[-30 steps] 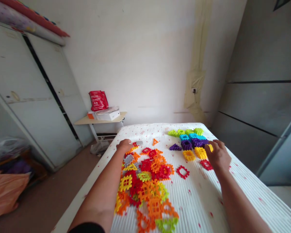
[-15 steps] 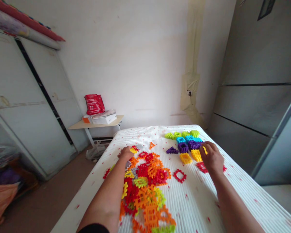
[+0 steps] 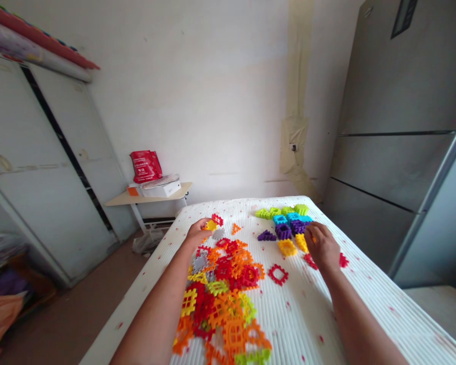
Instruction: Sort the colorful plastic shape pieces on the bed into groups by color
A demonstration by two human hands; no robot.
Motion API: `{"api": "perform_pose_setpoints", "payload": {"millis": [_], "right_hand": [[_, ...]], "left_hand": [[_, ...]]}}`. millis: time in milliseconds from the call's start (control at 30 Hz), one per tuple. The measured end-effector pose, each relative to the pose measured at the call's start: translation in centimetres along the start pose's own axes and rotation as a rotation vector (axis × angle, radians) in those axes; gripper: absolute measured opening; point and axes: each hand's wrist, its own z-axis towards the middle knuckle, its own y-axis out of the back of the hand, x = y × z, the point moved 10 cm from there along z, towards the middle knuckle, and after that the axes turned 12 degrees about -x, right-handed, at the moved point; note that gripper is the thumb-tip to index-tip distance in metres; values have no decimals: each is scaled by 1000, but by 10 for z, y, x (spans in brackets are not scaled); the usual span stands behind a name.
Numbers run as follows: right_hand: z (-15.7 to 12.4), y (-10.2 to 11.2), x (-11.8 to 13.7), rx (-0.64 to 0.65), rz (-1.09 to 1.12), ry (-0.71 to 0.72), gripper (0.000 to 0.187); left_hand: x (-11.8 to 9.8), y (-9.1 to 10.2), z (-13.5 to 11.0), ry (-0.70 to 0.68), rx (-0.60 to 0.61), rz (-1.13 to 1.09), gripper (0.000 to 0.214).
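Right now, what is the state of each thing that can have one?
Left hand: pinching yellow piece
Right hand: curled; grip partly hidden
Mixed pieces: loosely heaped
Purple pieces: stacked
Lime pieces: lined up
Red frame: lying flat, apart
Fridge doors: shut
Red bag: standing, leaning slightly

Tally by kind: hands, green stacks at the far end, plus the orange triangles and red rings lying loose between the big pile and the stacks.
Hands: 2 (left hand, right hand)
Green stacks: 4
Loose orange triangle: 1
Loose red ring: 1
Total: 8
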Motion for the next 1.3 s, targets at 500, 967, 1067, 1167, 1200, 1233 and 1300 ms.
{"api": "perform_pose_setpoints", "payload": {"millis": [500, 967, 1067, 1167, 1200, 1233, 1300], "right_hand": [[-7, -7, 38, 83, 126, 83, 25], [-28, -10, 111, 193, 360, 278, 21], [-37, -13, 124, 242, 395, 315, 22], [-47, -16, 141, 307, 434, 350, 22], [-50, -16, 147, 321, 441, 361, 21], [-52, -16, 151, 331, 445, 371, 21], [-55, -16, 158, 342, 447, 388, 20]], "left_hand": [[-6, -22, -83, 177, 89, -436, 59], [-21, -8, -102, -181, -103, 251, 57], [-29, -5, -107, -235, -99, 480, 54], [-31, -3, -109, -263, -71, 554, 45], [-31, -1, -110, -265, -68, 534, 40], [-31, 1, -110, -259, -72, 496, 34], [-30, 8, -111, -226, -98, 382, 25]]}}
